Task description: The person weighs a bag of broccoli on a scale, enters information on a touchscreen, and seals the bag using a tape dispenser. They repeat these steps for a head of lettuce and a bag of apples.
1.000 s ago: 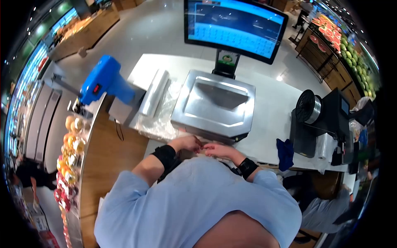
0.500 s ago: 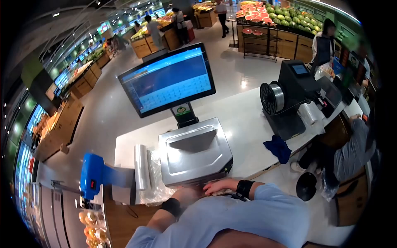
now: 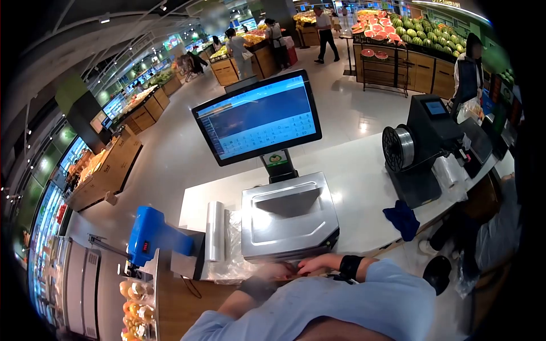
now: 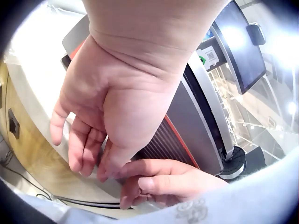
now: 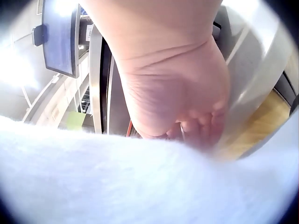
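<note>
Both hands meet in front of a steel-topped weighing scale [image 3: 290,219], low at the counter's front edge. My left hand [image 4: 126,102] hangs palm-side to the left wrist view, fingers loosely bent downward, with no object visible in it. Its thumb tip meets the fingers of my right hand [image 4: 173,182], whose thumb lies along its bent fingers. In the right wrist view the right hand [image 5: 177,93] shows its palm, and the shirt hides the thumb side and part of the fingers. Above the scale stands a lit touchscreen [image 3: 261,119] with an on-screen keyboard.
Left of the scale lie a clear plastic roll [image 3: 215,230] and crumpled film [image 3: 234,238], beside a blue device [image 3: 148,236]. On the right are a dark blue cloth [image 3: 401,220] and a black machine [image 3: 418,170] with a reel. Another person's grey sleeve [image 3: 497,233] shows beyond.
The head view has tilted up from the counter, bringing more of the shop floor into sight, then swung slightly left. The hands stay together in front of the scale.
</note>
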{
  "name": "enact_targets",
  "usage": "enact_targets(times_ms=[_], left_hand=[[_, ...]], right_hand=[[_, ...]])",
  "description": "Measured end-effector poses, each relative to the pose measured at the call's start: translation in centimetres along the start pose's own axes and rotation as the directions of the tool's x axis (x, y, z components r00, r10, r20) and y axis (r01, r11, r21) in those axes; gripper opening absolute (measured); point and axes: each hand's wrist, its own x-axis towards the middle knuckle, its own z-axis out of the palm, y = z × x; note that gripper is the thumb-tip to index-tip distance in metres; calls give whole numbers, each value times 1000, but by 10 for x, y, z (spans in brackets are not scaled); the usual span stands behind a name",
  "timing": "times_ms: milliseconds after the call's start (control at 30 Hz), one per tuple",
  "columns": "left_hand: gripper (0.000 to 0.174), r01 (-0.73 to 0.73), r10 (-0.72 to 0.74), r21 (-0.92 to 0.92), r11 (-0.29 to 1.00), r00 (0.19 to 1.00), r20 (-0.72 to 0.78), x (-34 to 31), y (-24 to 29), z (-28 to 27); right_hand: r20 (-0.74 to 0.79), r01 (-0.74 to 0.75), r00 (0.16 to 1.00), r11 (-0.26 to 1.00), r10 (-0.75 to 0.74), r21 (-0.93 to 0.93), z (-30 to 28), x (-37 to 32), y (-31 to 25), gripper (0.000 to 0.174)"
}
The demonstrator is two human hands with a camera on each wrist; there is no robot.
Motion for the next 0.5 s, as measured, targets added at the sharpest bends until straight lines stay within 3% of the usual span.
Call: enact_targets(times_ms=[133, 267, 333, 500], left_hand=[[30, 143, -146, 69, 987, 988, 50, 0, 6, 2], [28, 113, -114, 105, 988, 993, 5, -10, 39, -14], [28, 126, -126, 0, 992, 992, 7, -13, 48, -21], [29, 91, -90, -43, 995, 996, 19, -9, 26, -11]], right_hand=[[62, -15, 998, 998, 12, 60, 1, 2, -1, 37], [111, -16, 994, 990, 0, 143, 1, 2, 2, 41], [104, -21, 995, 992, 8, 124, -1, -2, -4, 41], [86, -13, 996, 995, 5, 97, -2, 0, -6, 41]])
